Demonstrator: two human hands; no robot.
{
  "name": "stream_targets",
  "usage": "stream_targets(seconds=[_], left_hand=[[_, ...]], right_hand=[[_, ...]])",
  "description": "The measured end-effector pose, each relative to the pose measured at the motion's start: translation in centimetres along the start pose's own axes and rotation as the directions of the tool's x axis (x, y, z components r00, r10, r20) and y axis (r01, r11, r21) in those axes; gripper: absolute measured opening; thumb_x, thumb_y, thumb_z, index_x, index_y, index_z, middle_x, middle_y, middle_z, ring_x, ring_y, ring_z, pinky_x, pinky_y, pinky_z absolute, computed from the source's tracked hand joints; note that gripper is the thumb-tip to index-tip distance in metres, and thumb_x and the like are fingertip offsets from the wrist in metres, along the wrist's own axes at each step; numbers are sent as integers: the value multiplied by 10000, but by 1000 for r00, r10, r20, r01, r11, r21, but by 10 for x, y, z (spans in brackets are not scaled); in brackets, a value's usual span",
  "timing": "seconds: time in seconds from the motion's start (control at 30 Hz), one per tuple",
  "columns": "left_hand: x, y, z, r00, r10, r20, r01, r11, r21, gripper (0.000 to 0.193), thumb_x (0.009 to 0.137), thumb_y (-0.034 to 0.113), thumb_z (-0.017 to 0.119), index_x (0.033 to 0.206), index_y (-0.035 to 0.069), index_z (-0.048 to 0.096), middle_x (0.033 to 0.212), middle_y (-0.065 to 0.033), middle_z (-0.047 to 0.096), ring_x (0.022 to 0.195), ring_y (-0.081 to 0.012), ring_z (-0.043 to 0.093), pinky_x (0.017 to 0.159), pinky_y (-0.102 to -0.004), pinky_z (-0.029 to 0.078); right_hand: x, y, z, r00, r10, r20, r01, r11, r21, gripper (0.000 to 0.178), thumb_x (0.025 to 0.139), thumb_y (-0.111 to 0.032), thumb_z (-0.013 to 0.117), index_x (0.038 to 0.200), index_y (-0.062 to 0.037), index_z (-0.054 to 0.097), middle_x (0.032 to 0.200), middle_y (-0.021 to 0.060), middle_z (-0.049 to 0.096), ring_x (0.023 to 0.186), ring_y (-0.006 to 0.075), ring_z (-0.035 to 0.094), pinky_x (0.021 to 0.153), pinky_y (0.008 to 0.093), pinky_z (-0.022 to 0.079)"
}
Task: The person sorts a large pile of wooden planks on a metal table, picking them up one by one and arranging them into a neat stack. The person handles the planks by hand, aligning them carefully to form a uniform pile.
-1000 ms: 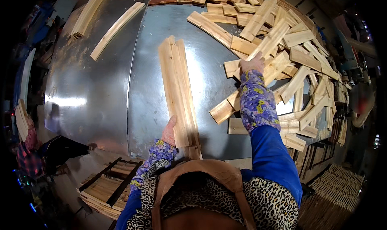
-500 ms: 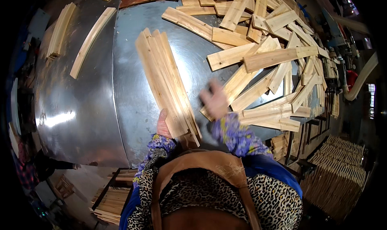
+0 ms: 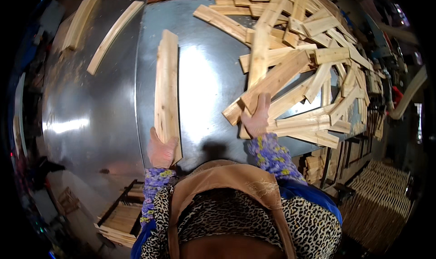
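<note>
My left hand (image 3: 162,149) is wrapped round the near end of a narrow stack of wooden boards (image 3: 167,88), which points away from me on the metal table. Only the top board and a few offset edges of that stack show clearly. On the right, my right hand (image 3: 257,117) grips the near end of a loose wooden board (image 3: 277,78) at the heap's near left edge. That board lies slantwise across other boards, including a long one (image 3: 260,50) running to the far side. My right fingertips are partly hidden against the wood.
A large heap of loose boards (image 3: 334,55) covers the right and far side of the metal table (image 3: 109,118). At the far left lie a single board (image 3: 114,36) and a small stack (image 3: 81,20). Below the table are wood racks (image 3: 119,216) and a pile of thin wood strips (image 3: 379,204).
The stack in my left hand has shifted left and turned straighter. My right hand, blurred before, has moved right and slightly down onto a board. Boards at the heap's left edge lie differently.
</note>
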State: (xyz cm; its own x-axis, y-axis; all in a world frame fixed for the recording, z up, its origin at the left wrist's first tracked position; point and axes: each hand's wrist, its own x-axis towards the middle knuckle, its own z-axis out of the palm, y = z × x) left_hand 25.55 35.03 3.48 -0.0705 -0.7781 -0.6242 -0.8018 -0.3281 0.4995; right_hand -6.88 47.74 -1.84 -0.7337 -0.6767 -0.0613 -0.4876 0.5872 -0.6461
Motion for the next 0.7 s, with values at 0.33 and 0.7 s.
stream_targets(seconds=[0.33,0.7], left_hand=[[-22,-57,21,988,90,-127,-28,906,423,1162,877,487,797,1744,-8,203,1686,-277,431,1524,-439,469,1260,-508,414],[-21,-68,11,987,156,-48,-132,935,331,1195,849,562,853,1742,36,258,1691,-274,415,1522,-425,480,1238,-484,458]], right_hand=[[9,-15,12,946,313,-86,-242,857,455,902,884,-293,828,1606,66,424,1415,266,675,1248,406,692,1077,461,555],[21,-35,23,964,267,16,-254,893,372,630,892,-225,836,1391,69,586,1153,201,748,944,314,775,772,427,642]])
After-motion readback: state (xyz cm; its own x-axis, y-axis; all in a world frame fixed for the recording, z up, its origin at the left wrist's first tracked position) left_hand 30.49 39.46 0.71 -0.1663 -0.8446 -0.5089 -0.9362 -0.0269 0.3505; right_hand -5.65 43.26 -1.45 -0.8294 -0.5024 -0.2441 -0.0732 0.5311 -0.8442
